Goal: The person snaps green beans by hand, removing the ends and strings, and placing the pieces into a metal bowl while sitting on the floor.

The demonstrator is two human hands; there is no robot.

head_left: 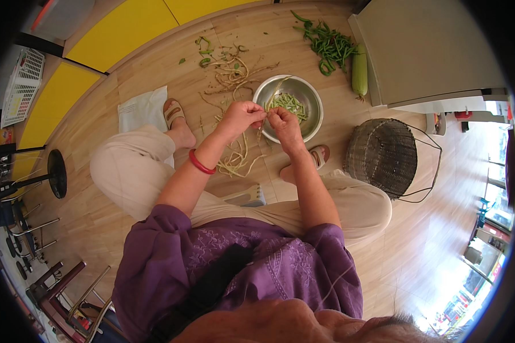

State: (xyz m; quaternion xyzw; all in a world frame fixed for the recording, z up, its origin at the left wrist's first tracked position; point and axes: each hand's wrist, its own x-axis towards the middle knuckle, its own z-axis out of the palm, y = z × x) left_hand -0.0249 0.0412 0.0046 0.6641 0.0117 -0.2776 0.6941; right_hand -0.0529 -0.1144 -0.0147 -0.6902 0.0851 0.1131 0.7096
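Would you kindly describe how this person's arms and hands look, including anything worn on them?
The left hand and right hand are ungloved. Loose, short purple sleeves leave both forearms uncovered. A rounded red bangle circles the left forearm; the right has none.
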